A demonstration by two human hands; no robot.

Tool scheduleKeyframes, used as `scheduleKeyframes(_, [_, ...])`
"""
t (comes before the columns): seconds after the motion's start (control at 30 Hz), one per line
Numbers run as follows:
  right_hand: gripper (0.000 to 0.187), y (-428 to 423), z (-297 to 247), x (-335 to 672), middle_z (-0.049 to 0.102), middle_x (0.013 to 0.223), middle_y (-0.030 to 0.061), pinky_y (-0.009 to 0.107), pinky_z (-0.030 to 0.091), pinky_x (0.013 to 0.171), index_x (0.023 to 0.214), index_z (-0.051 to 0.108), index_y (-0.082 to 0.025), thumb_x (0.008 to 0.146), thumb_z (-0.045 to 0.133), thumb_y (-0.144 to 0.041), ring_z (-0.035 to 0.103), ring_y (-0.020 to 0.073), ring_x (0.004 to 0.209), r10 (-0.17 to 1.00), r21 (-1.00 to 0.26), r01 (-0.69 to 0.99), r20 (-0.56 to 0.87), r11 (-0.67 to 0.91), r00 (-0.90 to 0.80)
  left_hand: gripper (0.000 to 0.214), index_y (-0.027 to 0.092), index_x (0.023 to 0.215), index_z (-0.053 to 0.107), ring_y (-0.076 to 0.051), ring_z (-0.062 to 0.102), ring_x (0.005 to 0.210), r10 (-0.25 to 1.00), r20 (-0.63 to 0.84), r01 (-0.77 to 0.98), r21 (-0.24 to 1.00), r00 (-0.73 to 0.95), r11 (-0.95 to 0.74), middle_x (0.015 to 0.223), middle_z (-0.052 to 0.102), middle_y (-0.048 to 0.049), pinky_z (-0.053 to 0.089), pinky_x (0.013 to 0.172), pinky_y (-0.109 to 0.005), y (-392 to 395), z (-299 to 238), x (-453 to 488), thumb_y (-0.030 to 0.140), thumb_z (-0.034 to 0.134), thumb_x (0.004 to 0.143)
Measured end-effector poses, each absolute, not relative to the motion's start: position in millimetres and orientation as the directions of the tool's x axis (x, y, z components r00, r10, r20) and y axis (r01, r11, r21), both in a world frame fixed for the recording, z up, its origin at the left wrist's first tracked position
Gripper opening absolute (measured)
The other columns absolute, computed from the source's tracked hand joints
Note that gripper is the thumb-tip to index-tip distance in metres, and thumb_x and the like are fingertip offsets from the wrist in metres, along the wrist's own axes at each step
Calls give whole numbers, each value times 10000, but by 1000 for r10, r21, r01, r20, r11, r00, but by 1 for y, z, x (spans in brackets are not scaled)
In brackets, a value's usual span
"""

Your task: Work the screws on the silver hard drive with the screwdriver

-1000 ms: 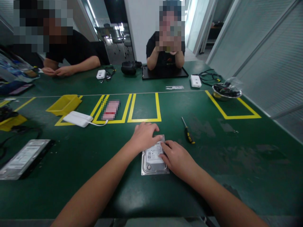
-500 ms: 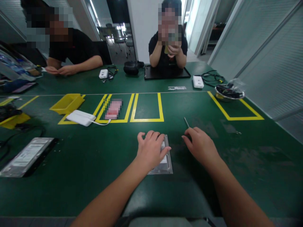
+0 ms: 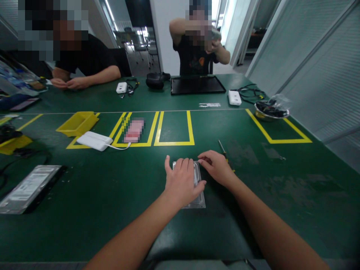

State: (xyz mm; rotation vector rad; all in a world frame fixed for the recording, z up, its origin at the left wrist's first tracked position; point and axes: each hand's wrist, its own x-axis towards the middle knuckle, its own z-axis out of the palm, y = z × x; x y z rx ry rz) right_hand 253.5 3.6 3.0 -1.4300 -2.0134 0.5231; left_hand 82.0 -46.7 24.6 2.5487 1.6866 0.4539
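Note:
A silver hard drive [image 3: 200, 202] lies flat on the green table in front of me. My left hand [image 3: 181, 180] rests across its top, fingers spread, covering most of it and its label. At the drive's far right corner, my right hand [image 3: 215, 165] has thumb and fingertips brought together. Whether anything small is between those fingertips cannot be made out. Just right of that hand lies a screwdriver [image 3: 224, 152] with a thin metal shaft, its yellow and black handle partly hidden behind the hand.
Another hard drive [image 3: 33, 183] lies at left. Beyond are a yellow bin [image 3: 77, 123], a white power bank [image 3: 94, 140] cabled to a phone [image 3: 134, 130], and a metal bowl [image 3: 271, 112] of dark parts. Two people sit across the table, near a black tray [image 3: 198, 85].
My right hand has left the screwdriver on the table and moved left to the drive's corner. My left hand has flattened somewhat over the drive. The person opposite has raised their arms.

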Motion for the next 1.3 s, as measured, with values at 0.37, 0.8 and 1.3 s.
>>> scheduleKeyframes(0.37, [96, 7, -2, 248, 641, 782, 15, 267, 451, 714, 874, 702, -177, 875, 608, -160, 574, 136, 732, 926, -646, 664, 229, 376, -302, 593, 168, 1275, 552, -327, 508, 1144, 906, 217, 885, 225, 363, -408, 1223, 622, -128, 34, 1152, -684, -46, 25, 82, 556, 591, 828])
scheduleKeyframes(0.8, [100, 6, -2, 248, 618, 777, 12, 279, 431, 727, 834, 646, -185, 898, 569, -181, 561, 147, 747, 913, -601, 688, 253, 407, -320, 579, 198, 1278, 553, -331, 507, 1151, 909, 203, 883, 237, 363, -406, 1249, 621, -128, -2, 1155, -684, -46, 25, 80, 552, 604, 822])
scheduleKeyframes(1.3, [95, 10, -3, 251, 641, 782, 10, 274, 440, 711, 829, 642, -184, 890, 570, -186, 570, 140, 737, 920, -645, 659, 220, 388, -326, 582, 204, 1281, 554, -331, 507, 1156, 911, 194, 886, 232, 364, -403, 1253, 616, -124, -7, 1155, -689, -46, 24, 80, 556, 605, 821])
